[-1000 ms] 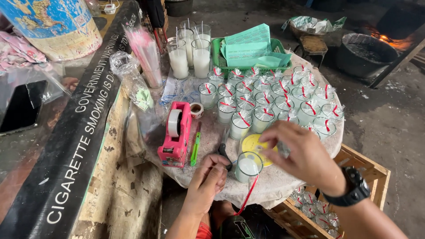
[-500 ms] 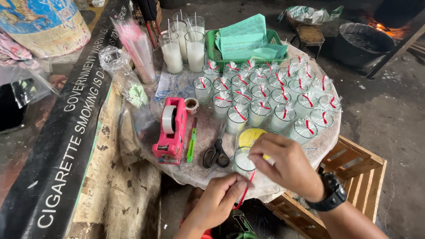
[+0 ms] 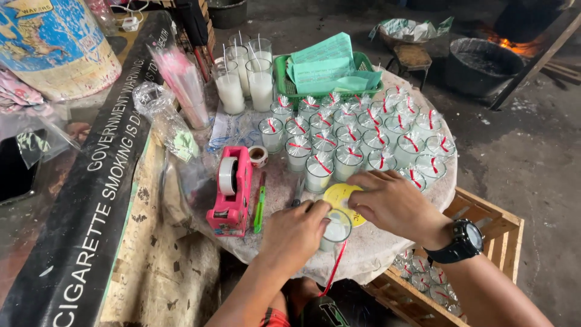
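near the front edge of the round table, the left hand is wrapped around a small glass candle cup, tilting it, while the right hand rests curled at its rim over a yellow disc; whether its fingers pinch anything i cannot tell. the cup looks rigid, smooth and probably slippery, heavy for its size with white wax, and breakable, so the side wall seems the safest hold. a thin red ribbon hangs limp over the table edge. behind stand wrapped cups, crinkly and ribbon-tied, and a pink tape dispenser.
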